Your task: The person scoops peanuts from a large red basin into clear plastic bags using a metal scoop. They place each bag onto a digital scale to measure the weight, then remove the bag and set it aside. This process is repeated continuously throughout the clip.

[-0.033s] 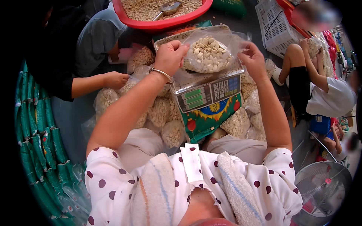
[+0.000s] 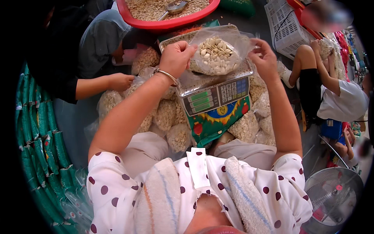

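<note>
The left hand (image 2: 176, 57) and the right hand (image 2: 265, 58) each pinch one upper edge of a clear plastic bag (image 2: 218, 52) partly filled with pale seeds. The bag rests on the pan of a digital scale (image 2: 216, 95), which has green displays and a keypad. Sealed seed bags (image 2: 167, 115) lie heaped around and beneath the scale. A red basin (image 2: 163, 24) of seeds, holding a metal scoop (image 2: 173, 8), stands beyond it. Another person's hand (image 2: 120, 82) rests on the heap at left. A white crate (image 2: 284, 27) stands at upper right, and a fan (image 2: 333, 197) at lower right.

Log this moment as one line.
left hand: holds bag | right hand: holds bag | bag: on scale, seeds inside
</note>
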Demonstrator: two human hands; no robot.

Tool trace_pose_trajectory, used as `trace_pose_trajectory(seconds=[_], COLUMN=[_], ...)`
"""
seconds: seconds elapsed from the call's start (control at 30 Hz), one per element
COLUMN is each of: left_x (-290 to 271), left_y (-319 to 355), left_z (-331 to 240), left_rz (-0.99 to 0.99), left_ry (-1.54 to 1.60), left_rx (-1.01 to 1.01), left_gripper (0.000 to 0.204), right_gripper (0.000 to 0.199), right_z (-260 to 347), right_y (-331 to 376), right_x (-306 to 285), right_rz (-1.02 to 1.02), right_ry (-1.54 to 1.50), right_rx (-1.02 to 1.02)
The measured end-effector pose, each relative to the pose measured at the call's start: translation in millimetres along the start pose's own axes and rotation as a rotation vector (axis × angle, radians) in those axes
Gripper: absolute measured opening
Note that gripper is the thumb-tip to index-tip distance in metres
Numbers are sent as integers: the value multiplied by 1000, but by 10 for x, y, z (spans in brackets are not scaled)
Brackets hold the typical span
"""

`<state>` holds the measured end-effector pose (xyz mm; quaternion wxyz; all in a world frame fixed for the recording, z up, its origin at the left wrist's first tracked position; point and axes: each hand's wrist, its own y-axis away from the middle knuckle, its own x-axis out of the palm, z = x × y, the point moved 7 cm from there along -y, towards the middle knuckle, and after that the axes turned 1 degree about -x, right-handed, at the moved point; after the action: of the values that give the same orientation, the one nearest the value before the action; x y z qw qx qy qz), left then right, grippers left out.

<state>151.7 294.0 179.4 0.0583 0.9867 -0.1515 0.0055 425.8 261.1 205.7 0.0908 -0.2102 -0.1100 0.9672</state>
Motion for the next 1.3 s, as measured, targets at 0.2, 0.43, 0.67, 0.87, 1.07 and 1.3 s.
trace_pose_trajectory(seconds=[0.2,0.43,0.67,0.87,1.07,1.3], left_x=[16,-85,-316,-519,-639,-657], left_y=[99,348,1012,1672,1829,1741], left_z=[-143,-258,-494,-749,-566,-482], left_rz=[28,26,20,-8,-41,1], left_ry=[-186,-194,-215,-148,-13,-8], left_rx=[-35,-87,-195,-214,-175,-169], left_gripper=[30,38,24,15,11,9], right_gripper=[37,20,28,51,34,26], right_z=[1070,1357,417,131,-217,-129], right_y=[-52,-126,-368,-289,-428,-574], right_x=[181,787,1328,1470,1443,1247], right_rz=[148,469,1018,796,439,559], right_ry=[1,655,1392,1169,1019,729], right_rx=[-391,-341,-75,-103,-442,-110])
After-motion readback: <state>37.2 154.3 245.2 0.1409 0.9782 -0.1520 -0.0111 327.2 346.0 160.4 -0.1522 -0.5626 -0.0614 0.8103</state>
